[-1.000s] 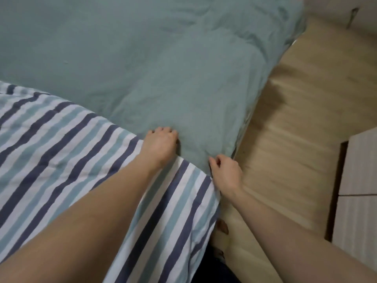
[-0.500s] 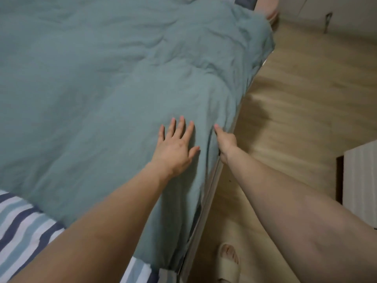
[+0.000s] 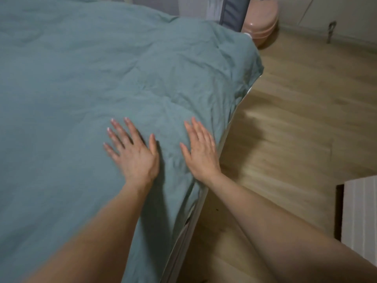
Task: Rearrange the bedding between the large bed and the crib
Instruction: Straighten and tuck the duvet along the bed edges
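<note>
One teal duvet (image 3: 85,82) covers the large bed across the left and centre of the head view, wrinkled over its whole surface, its right edge draping over the side of the mattress (image 3: 184,231). The wooden floor (image 3: 295,123) runs along the right of the bed. A white ribbed cabinet (image 3: 361,217) stands at the lower right edge of the view, apart from the bed. A pink rounded container (image 3: 263,19) sits on the floor just past the bed's far corner, beside a grey padded rail (image 3: 232,11).

Left hand (image 3: 132,154): flat on the duvet, palm down, fingers straight and spread wide, gripping nothing. Right hand (image 3: 201,152): flat on the duvet near its draped right edge, palm down, fingers straight and held close together, gripping nothing. The two hands lie side by side, apart from each other. Both forearms are bare. The crib cannot be identified with certainty.
</note>
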